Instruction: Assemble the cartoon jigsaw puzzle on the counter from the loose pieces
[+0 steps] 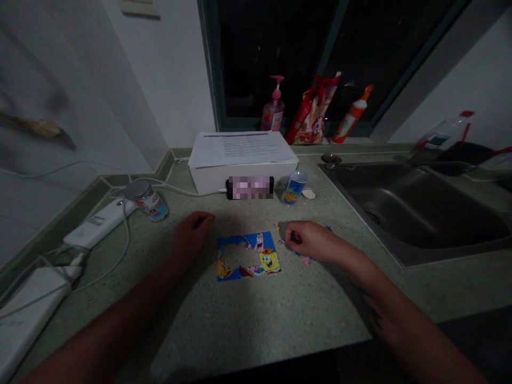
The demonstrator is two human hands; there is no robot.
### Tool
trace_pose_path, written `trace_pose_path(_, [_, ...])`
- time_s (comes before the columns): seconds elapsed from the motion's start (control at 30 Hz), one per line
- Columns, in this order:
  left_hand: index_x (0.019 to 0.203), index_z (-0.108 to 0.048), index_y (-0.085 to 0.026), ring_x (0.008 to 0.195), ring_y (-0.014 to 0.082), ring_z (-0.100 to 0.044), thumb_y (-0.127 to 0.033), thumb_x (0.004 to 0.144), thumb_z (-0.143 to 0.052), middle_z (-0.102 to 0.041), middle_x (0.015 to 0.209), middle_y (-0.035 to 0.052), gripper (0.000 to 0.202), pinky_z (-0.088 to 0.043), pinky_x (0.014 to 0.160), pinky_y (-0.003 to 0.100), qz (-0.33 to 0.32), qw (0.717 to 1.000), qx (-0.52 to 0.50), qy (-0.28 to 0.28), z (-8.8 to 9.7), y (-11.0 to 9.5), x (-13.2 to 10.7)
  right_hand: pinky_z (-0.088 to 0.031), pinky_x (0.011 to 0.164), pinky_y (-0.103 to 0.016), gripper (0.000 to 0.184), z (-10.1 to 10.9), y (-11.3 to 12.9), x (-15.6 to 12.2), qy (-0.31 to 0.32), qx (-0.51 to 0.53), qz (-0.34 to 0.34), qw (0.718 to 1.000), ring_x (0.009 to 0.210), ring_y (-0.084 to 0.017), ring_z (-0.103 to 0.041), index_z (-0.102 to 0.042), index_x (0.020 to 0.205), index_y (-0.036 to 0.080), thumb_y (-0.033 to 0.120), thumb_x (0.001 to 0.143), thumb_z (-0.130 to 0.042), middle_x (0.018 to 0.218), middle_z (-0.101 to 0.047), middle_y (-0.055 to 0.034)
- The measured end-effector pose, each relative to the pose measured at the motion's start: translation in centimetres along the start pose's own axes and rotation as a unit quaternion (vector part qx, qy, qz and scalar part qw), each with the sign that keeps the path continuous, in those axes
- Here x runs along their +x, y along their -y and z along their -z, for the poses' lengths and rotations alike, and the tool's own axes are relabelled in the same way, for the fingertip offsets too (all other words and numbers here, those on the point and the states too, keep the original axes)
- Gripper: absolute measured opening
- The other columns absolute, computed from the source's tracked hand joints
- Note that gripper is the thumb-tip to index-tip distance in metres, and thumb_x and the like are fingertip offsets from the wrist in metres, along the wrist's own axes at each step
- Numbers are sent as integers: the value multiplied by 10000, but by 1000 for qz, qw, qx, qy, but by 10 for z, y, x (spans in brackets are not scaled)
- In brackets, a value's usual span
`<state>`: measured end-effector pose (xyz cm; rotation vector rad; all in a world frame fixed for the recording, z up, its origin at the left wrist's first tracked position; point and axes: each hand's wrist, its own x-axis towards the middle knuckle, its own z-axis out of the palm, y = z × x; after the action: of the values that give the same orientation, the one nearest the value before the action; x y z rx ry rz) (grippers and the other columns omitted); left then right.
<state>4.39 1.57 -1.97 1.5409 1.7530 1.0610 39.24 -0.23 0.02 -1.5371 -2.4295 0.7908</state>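
Observation:
A partly assembled cartoon jigsaw puzzle [248,257] lies flat on the speckled green countertop [224,320], with a bare gap in its middle. My left hand [193,234] rests in a loose curl just beyond the puzzle's top left corner, and nothing shows in it. My right hand [306,240] hovers to the right of the puzzle, its fingertips pinched on a tiny jigsaw piece [282,241]. Several loose pieces [305,260] lie scattered beneath and around those fingers, partly hidden by the hand.
A paper-topped white box [242,160] stands behind the puzzle, beside a printed cup [294,188] and a tin [150,202]. A steel sink [416,208] lies right. White cables and a power strip [98,224] lie left. Several bottles and a red bag [312,112] line the windowsill.

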Motion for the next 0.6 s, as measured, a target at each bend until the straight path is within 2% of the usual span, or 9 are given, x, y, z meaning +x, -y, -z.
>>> trace_pose_path(0.13, [897, -741, -257, 1006, 310, -739, -489, 851, -616, -807, 985, 79, 268, -558, 983, 454, -47, 999, 12, -6, -1, -3, -7, -435, 666, -290, 71, 1, 1, 1, -4, 35, -4, 999, 663, -154, -614, -684, 898, 225, 162, 917, -657, 743, -679, 13])
trace_pose_path(0.23, [896, -744, -283, 982, 305, -730, -433, 894, -618, -784, 979, 82, 196, -561, 981, 476, -107, 994, 30, -1, -3, -6, -15, -452, 660, -288, 34, -3, 5, 2, -19, 116, -5, 993, 678, -156, -610, -672, 901, 220, 196, 924, -662, 763, -678, 4])
trace_pose_path(0.37, [881, -780, -296, 984, 319, -722, -376, 896, -670, -780, 950, 83, 137, -554, 1000, 503, -205, 974, 63, 71, -7, -12, -30, -436, 622, -270, 46, -17, 18, 5, -21, 245, -8, 969, 669, -141, -568, -645, 876, 221, 223, 911, -676, 749, -643, 13])
trace_pose_path(0.43, [908, -791, -298, 959, 308, -728, -361, 935, -665, -799, 972, 78, 144, -568, 958, 487, -255, 958, 78, 108, -10, -14, -38, -423, 616, -263, 73, -26, 27, 7, -14, 294, -3, 956, 666, -131, -546, -636, 866, 219, 242, 894, -700, 747, -624, 22])
trace_pose_path(0.5, [967, -777, -286, 917, 271, -736, -310, 990, -650, -808, 972, 59, 131, -577, 894, 449, -347, 925, 75, 133, -15, -15, -45, -414, 613, -260, 113, -34, 35, 9, -2, 326, 6, 945, 661, -124, -526, -636, 864, 218, 270, 871, -736, 743, -608, 31])
trace_pose_path(0.6, [1052, -713, -239, 891, 217, -736, -184, 1021, -646, -812, 989, 35, 92, -572, 850, 395, -474, 871, 48, 120, -21, -15, -52, -397, 593, -260, 179, -43, 44, 10, 32, 376, 23, 926, 627, -115, -491, -626, 859, 221, 332, 849, -765, 708, -573, 50])
